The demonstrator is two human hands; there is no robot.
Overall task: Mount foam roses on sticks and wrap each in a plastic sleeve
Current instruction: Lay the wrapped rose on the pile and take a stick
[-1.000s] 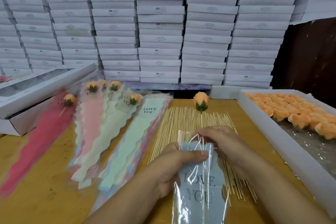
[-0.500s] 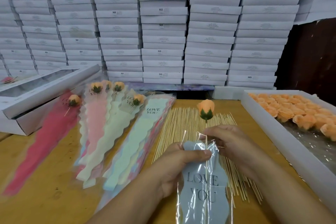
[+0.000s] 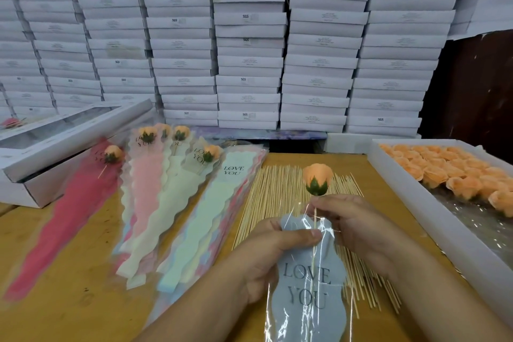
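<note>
We saw two bare forearms entering from the lower edge of the frame; neither carried a sleeve, a watch, a bracelet or a glove; the left hand [image 3: 266,255] sat at lower centre and the right hand [image 3: 358,228] just right of it; we made out no rings on the fingers in view; the nails looked short and unpainted; nothing else of the person showed.

Single head-worn, wide-angle view, looking forward and down from close above the person's hands onto the wooden surface [image 3: 69,253]; stacked white boxes [image 3: 247,44] fill the far background. No second view shares the scene.
</note>
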